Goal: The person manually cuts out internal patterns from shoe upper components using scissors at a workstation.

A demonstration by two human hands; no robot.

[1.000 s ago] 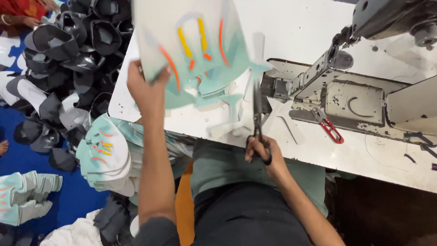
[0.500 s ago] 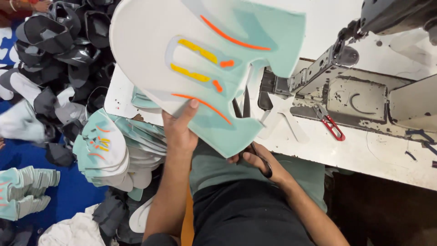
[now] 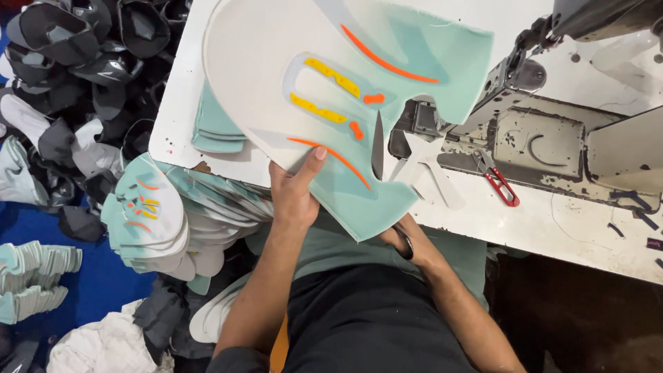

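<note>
My left hand (image 3: 293,190) holds up a large flat shoe upper piece (image 3: 276,76), white and mint green with orange and yellow stripes, thumb pressed on its lower edge. The piece fills the middle of the view, close to the camera. My right hand (image 3: 407,243) is mostly hidden behind the piece's lower corner and grips black-handled scissors (image 3: 378,145), whose blade points up through the piece's central cut-out.
A white sewing table (image 3: 552,221) carries a sewing machine (image 3: 539,131), a red thread snipper (image 3: 498,181) and mint pieces (image 3: 214,131). A stack of similar uppers (image 3: 148,214) sits at my left knee. Black and grey shoe parts (image 3: 76,62) are piled on the left.
The upper piece has been raised and turned closer to the camera. My right hand with the scissors moved from the table's edge up behind the piece.
</note>
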